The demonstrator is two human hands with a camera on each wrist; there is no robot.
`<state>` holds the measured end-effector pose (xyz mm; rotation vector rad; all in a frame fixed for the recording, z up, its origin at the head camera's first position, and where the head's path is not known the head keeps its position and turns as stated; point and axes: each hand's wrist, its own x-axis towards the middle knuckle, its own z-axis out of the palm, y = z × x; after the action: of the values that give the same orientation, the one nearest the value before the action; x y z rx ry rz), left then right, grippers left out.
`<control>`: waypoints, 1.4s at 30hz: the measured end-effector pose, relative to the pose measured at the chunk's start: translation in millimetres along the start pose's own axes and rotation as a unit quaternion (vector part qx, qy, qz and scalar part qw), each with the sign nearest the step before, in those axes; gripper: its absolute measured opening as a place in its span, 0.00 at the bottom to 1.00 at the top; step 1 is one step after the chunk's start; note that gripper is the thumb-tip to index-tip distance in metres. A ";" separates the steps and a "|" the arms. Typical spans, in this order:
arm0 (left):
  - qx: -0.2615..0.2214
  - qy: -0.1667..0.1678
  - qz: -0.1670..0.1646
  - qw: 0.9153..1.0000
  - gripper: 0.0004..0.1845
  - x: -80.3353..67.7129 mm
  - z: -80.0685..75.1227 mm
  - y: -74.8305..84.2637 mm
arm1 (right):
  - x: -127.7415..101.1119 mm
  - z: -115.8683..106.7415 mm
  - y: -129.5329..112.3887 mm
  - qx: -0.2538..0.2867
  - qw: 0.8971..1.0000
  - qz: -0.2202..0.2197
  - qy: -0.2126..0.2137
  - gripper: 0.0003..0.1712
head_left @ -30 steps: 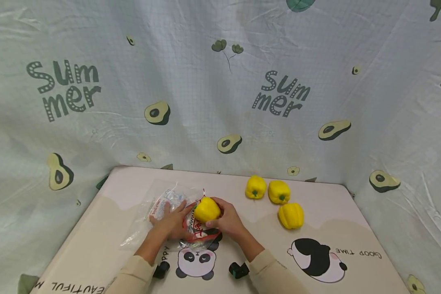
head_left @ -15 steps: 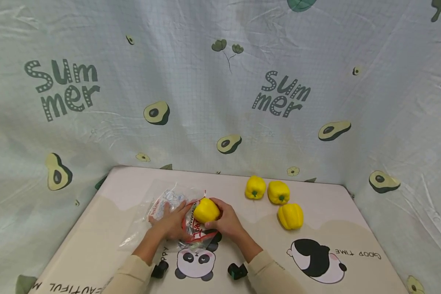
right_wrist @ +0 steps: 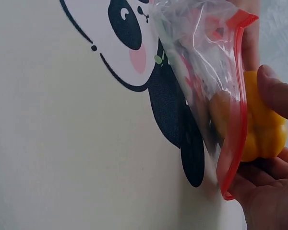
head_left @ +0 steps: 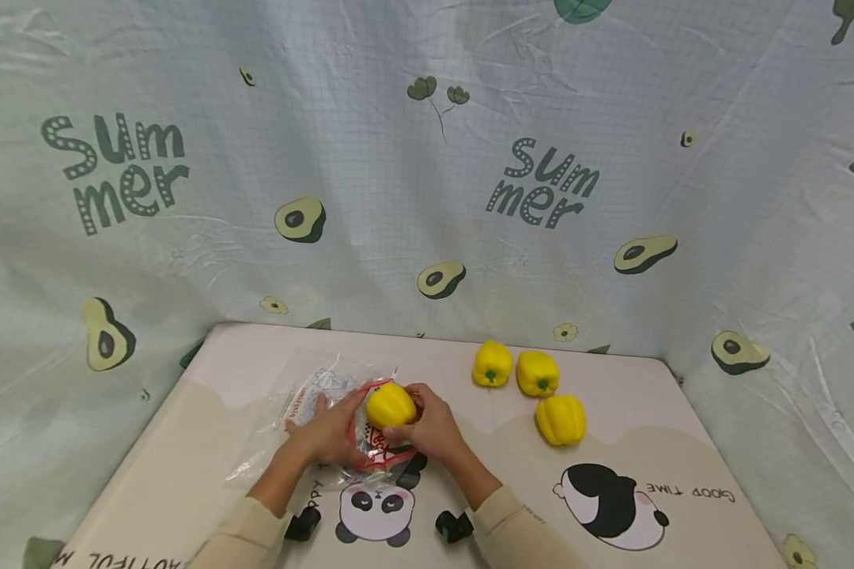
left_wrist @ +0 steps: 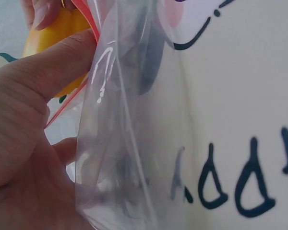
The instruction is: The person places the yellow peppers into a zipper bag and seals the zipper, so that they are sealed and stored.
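Observation:
My right hand [head_left: 436,423] grips a yellow bell pepper [head_left: 390,405], thumb on one side and fingers beneath. Around the pepper lies the red zip edge of a clear plastic zip bag [head_left: 380,466]. Part of the pepper [right_wrist: 266,132] shows outside that edge in the right wrist view, part through the film. My left hand [head_left: 330,436] holds the bag's mouth apart, thumb and forefinger at the red edge, other fingers spread over the film. In the left wrist view the left thumb [left_wrist: 57,64] crosses in front of the pepper; its tip meets the red strip.
Three more yellow bell peppers, one at the back [head_left: 493,364], one beside it [head_left: 538,374] and one nearer [head_left: 561,420], stand right of my hands. A patterned cloth [head_left: 370,174] hangs behind the table [head_left: 498,506]. Black wrist-worn devices sit at both sleeves.
The right hand has brought the pepper a little to the left, further into the bag's mouth. My left hand stays on the bag. The other peppers have not moved on the table.

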<state>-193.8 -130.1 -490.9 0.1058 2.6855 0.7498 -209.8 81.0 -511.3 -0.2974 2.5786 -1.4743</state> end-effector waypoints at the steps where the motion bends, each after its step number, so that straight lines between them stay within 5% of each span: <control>1: 0.000 0.001 0.004 1.000 0.63 -0.4 -0.3 -0.3 | -0.2 0.3 -0.5 -0.007 1.000 -0.003 -0.001 0.41; 12: 0.012 0.003 0.015 1.000 0.61 -4.4 -6.3 3.0 | 0.1 4.1 -5.0 -0.044 0.999 0.002 0.000 0.36; 22: 0.024 0.000 0.003 1.000 0.60 -5.5 -9.0 7.6 | 2.6 -6.0 -0.1 0.001 0.997 -0.021 -0.069 0.34; 34: 0.036 0.021 0.000 0.999 0.62 -7.1 -4.6 11.3 | 4.6 4.0 0.5 -0.030 1.000 0.005 -0.002 0.26; 42: 0.036 0.024 -0.004 0.999 0.62 -5.4 -3.9 12.7 | 5.8 6.1 0.5 0.011 1.000 0.007 0.027 0.23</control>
<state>-190.4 -122.0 -479.5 0.0968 2.7574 0.6602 -214.0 74.8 -515.1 -0.2384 2.5978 -1.5258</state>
